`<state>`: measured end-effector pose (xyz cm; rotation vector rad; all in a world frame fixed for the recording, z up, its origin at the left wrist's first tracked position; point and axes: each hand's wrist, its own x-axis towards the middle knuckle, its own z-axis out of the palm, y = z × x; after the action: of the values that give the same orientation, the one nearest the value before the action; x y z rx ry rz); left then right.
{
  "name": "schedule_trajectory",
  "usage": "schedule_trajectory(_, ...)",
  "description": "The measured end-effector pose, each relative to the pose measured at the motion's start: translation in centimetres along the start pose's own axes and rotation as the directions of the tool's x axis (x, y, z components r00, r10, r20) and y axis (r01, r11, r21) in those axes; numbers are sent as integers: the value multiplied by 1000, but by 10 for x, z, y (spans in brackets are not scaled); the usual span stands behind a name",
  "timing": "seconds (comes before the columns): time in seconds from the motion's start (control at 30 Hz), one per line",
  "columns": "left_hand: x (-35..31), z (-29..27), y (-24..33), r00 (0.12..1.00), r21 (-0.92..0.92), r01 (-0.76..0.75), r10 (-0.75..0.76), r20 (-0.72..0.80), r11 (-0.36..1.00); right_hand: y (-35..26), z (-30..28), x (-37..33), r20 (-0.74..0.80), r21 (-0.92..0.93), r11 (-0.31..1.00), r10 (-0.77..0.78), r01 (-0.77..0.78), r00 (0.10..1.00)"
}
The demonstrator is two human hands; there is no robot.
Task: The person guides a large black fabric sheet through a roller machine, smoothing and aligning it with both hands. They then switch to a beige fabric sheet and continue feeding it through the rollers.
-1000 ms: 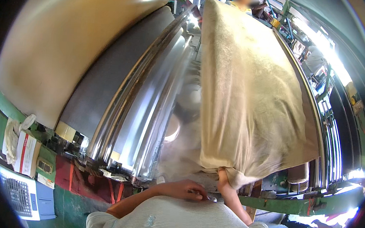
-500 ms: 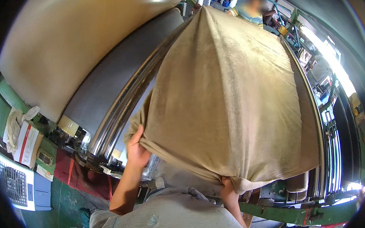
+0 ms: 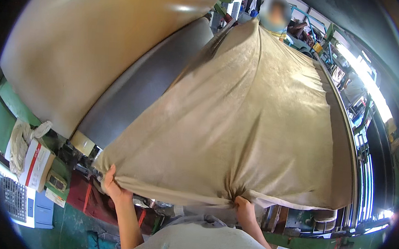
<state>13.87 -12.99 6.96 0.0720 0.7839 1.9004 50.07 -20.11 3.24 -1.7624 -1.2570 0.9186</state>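
A large tan sheet of cloth or soft leather (image 3: 194,138) stretches away from me over the machine, with folds fanning out from its near edge. My left hand (image 3: 115,183) grips its near left corner, thumb on top. Closer to the middle of the same edge, my right hand (image 3: 243,208) is closed in a fist on a bunched part of the sheet. At the far end stands another person (image 3: 278,34), partly behind the raised sheet; that person's hands are hidden.
A big tan roller (image 3: 99,41) and a dark grey roller (image 3: 151,85) lie on the left. Beside them are a white carton (image 3: 35,164) and a white-and-blue vented unit (image 3: 19,198). A metal rail (image 3: 346,119) runs along the right; a green beam (image 3: 311,243) crosses the near right.
My left hand has moved left and toward me, drawing the sheet's corner over the metal bars. The sheet is spread wider and tauter, with creases gathered at my right hand.
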Motion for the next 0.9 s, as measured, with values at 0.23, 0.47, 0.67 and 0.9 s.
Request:
schedule_trajectory(0.23,16,-13,13,990,-12,-34,35,134,999,-8,20,1,72,738,528,558,-420,827)
schedule_trajectory(0.47,-2,-6,4,964,56,-155,139,229,986,41,-32,9,26,722,595,487,-353,873)
schedule_trajectory(0.67,-34,15,-30,946,184,-159,96,310,970,15,-43,-3,451,323,869,208,-375,868)
schedule_trajectory(0.9,-63,44,-59,919,305,15,-134,372,952,-109,44,18,250,30,643,-746,765,617)
